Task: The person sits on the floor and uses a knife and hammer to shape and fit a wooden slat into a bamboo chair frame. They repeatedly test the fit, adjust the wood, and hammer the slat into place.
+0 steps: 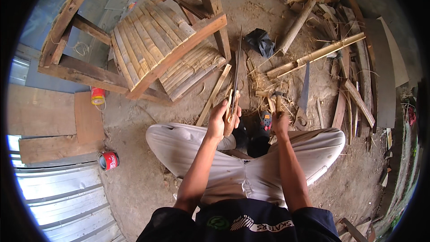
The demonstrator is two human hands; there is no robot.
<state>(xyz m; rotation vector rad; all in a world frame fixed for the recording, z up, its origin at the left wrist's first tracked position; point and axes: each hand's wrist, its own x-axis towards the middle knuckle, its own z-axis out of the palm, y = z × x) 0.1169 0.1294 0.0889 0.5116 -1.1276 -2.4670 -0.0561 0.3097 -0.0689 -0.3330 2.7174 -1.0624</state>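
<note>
Bamboo strip [235, 76] in left hand [222, 121], hammer [278, 99] in right hand [281, 123]

Just in front of the left hand [222, 120] and the right hand [281, 123], bamboo scraps [264, 90] and a saw [305, 90] crowded the ground. Farther ahead on the left, a slatted wooden frame [154, 45] blocked the way. Left of the left hand there was bare dirt floor [134, 121], with only two red cans [108, 160] well apart from it.
</note>
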